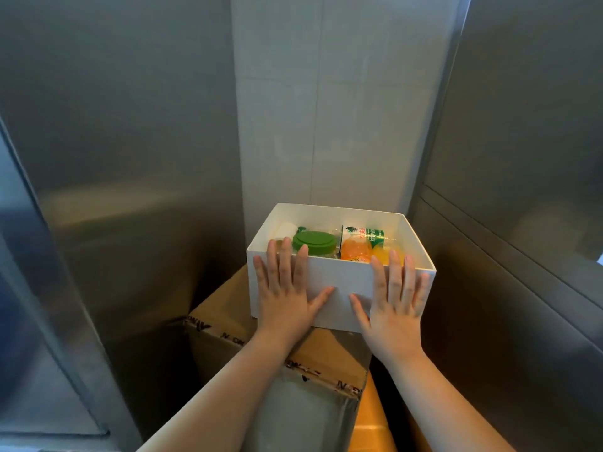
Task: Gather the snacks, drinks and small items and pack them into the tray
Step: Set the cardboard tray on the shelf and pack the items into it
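A white open-topped tray [339, 277] stands on a taped cardboard box [225, 308]. Inside it I see a jar with a green lid [314, 242], an orange drink bottle with a green and white label [357, 247], something yellow [381, 254] beside it, and a white item [287, 229] at the back left. My left hand [287, 288] lies flat against the tray's near wall on the left, fingers spread and reaching the rim. My right hand [393, 298] is pressed flat against the same wall on the right, fingers apart.
Brushed metal panels [130, 158] rise close on the left and right [522, 190], with a white tiled wall [326, 109] behind the tray. A second cardboard box with grey tape [303, 412] lies below the first, under my forearms.
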`<act>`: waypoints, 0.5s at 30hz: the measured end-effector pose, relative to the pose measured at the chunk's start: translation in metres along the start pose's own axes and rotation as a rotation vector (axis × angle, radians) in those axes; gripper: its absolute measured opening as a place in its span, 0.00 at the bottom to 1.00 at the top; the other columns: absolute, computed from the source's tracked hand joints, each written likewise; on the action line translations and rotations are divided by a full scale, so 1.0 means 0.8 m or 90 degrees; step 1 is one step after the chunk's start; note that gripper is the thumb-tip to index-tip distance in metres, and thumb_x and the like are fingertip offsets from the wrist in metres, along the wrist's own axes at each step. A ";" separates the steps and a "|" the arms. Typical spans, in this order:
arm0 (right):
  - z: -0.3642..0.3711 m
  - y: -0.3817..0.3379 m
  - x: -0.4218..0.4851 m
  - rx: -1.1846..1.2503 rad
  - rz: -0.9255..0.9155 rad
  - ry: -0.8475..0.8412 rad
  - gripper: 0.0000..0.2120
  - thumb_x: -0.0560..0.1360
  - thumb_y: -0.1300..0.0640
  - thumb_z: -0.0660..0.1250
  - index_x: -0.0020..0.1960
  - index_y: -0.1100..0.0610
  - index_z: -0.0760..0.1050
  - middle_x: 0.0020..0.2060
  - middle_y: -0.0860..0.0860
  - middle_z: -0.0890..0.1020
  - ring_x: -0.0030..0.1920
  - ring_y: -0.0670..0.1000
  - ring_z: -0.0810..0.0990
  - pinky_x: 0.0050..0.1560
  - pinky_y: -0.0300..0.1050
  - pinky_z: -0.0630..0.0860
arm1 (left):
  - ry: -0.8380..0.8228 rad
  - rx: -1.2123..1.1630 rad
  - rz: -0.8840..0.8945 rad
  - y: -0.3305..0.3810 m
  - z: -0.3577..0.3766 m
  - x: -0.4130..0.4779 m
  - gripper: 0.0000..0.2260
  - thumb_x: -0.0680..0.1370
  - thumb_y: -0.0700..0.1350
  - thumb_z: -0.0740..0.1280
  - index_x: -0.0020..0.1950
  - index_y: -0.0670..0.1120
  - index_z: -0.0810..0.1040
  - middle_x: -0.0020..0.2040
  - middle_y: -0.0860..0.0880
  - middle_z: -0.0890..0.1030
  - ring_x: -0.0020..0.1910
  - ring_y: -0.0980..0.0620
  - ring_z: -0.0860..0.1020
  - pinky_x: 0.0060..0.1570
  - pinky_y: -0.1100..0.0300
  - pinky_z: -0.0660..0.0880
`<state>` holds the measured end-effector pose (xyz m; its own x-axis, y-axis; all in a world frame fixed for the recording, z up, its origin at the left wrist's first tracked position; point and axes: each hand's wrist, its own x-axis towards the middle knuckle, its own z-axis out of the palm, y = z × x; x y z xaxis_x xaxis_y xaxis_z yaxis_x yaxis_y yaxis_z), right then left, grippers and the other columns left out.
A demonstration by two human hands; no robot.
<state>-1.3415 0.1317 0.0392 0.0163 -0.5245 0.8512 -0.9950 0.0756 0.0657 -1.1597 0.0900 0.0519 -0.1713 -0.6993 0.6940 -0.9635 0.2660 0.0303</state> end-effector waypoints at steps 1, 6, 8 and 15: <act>0.007 0.000 0.004 0.000 0.006 -0.004 0.33 0.78 0.38 0.54 0.76 0.56 0.54 0.75 0.59 0.56 0.75 0.61 0.51 0.73 0.63 0.49 | -0.004 -0.003 0.001 0.001 0.006 0.007 0.37 0.76 0.68 0.48 0.76 0.45 0.50 0.76 0.40 0.51 0.76 0.38 0.45 0.72 0.40 0.42; 0.045 0.006 0.031 0.002 0.020 -0.035 0.33 0.76 0.38 0.54 0.75 0.56 0.56 0.75 0.58 0.56 0.76 0.60 0.50 0.73 0.63 0.46 | -0.013 -0.010 0.000 0.001 0.044 0.044 0.35 0.76 0.68 0.49 0.74 0.45 0.53 0.75 0.40 0.55 0.75 0.37 0.48 0.72 0.39 0.45; 0.064 0.011 0.042 -0.003 0.025 -0.048 0.33 0.76 0.38 0.54 0.74 0.56 0.55 0.74 0.58 0.57 0.76 0.60 0.49 0.73 0.63 0.46 | -0.018 -0.011 -0.002 0.002 0.060 0.060 0.35 0.76 0.68 0.49 0.74 0.45 0.54 0.75 0.40 0.55 0.75 0.37 0.49 0.72 0.39 0.45; 0.126 0.027 0.079 -0.006 0.034 -0.064 0.33 0.76 0.38 0.53 0.74 0.57 0.54 0.74 0.59 0.57 0.76 0.61 0.50 0.73 0.63 0.46 | -0.015 -0.022 0.012 0.008 0.117 0.115 0.35 0.75 0.67 0.51 0.74 0.45 0.54 0.75 0.39 0.55 0.75 0.37 0.50 0.72 0.40 0.44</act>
<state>-1.3721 0.0149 0.0419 -0.0468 -0.6014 0.7976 -0.9932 0.1134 0.0273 -1.2010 -0.0351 0.0484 -0.1948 -0.7088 0.6780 -0.9523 0.3022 0.0424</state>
